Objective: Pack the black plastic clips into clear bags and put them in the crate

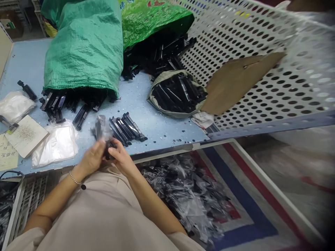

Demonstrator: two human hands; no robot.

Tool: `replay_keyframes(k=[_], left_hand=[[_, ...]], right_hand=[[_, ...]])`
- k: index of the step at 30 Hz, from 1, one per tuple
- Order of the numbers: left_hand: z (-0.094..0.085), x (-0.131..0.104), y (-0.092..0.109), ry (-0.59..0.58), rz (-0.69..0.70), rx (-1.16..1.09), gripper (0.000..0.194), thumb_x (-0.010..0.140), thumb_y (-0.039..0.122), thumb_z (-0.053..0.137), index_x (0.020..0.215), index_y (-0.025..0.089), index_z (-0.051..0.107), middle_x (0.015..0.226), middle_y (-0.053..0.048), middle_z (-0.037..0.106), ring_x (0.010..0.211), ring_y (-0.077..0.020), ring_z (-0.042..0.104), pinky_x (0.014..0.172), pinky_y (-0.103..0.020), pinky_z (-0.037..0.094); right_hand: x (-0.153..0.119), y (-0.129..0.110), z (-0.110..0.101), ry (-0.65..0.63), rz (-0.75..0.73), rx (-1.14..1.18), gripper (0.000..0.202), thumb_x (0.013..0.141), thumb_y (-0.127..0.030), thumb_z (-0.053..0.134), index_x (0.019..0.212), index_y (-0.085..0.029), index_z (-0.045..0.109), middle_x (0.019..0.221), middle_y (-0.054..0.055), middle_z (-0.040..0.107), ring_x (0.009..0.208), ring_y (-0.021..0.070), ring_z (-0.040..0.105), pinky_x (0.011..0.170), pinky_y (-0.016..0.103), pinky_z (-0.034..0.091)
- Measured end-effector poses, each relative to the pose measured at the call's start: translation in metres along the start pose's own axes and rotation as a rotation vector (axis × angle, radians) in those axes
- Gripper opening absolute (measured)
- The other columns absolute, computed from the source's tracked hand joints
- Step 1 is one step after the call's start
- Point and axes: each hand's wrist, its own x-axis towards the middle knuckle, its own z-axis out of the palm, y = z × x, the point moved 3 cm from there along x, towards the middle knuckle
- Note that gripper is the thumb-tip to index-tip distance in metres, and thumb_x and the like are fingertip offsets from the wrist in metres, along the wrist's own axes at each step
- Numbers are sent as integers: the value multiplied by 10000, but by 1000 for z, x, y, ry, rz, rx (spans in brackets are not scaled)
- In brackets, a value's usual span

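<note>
At the table's front edge, my left hand (91,158) is closed around a clear plastic bag (101,125), which is blurred by motion and has dark pieces inside. My right hand (120,156) grips black plastic parts (109,150) at the bag's lower end, with fingers and thumb curled in. How far the parts sit inside the bag is hidden by the fingers. Just beyond my right hand, several long black parts (127,128) lie side by side. A stack of flat clear bags (56,143) rests left of my left hand.
A green woven sack (83,48) spills black parts toward me. Behind it, a brighter green sack (154,24) and an olive bag (179,94) hold more. A perforated white crate (251,31) stands right. Below the table, a bin holds bagged parts (188,198). A square board (26,136) lies left.
</note>
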Motion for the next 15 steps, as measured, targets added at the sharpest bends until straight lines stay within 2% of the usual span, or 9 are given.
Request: replay_keyframes(k=[2,3,5,7,9,11,13,15], left_hand=[[4,0,13,-53,75,-51,778,953,64,414,1616,225,38,1519,-188,440,1375,-268,519,1059,-391,546],[6,1,21,-80,97,-86,785,951,52,399,1615,227,17,1492,-179,478,1354,-256,543,1053,-385,552],[8,4,39,-174,160,-182,787,953,39,379,1612,248,3,1447,-146,541,1307,-223,587,1035,-356,566],[8,7,56,-301,261,-292,763,960,46,377,1606,290,54,1426,-100,578,1269,-185,615,1014,-319,578],[1,7,60,-341,293,-345,736,958,63,397,1597,288,108,1403,-87,599,1252,-173,623,976,-306,595],[-12,6,45,-270,196,-309,700,954,97,439,1582,258,173,1362,-109,613,1216,-189,640,910,-313,616],[-31,0,13,-169,-19,-199,601,957,144,479,1527,235,310,1309,-130,616,1081,-193,685,829,-315,619],[-52,-12,-26,-83,-315,-36,421,970,186,482,1391,197,479,1244,-137,611,831,-150,682,755,-311,597]], right_hand=[[2,-9,-2,41,-52,-10,811,730,-392,818,1422,-301,405,797,-49,659,661,131,626,643,274,523],[3,-13,-5,57,-71,-29,784,728,-392,814,1409,-294,438,804,-42,661,677,134,618,658,279,519],[0,-25,-20,94,-89,-100,621,701,-414,818,1252,-250,584,826,-14,670,712,146,610,695,297,518],[-12,-42,-51,188,-113,-193,461,651,-461,829,1007,-224,657,867,20,675,746,165,610,732,331,528],[-42,-63,-104,358,-141,-306,430,601,-515,833,874,-246,639,871,45,668,750,195,620,752,387,542],[-87,-82,-173,577,-129,-434,440,560,-563,831,834,-291,620,877,84,663,745,237,640,742,449,551],[-139,-91,-244,718,-46,-578,386,557,-612,813,791,-361,635,878,132,652,762,276,668,729,469,556],[-182,-88,-298,745,21,-766,355,618,-750,679,703,-410,623,783,132,632,732,329,676,626,510,550]])
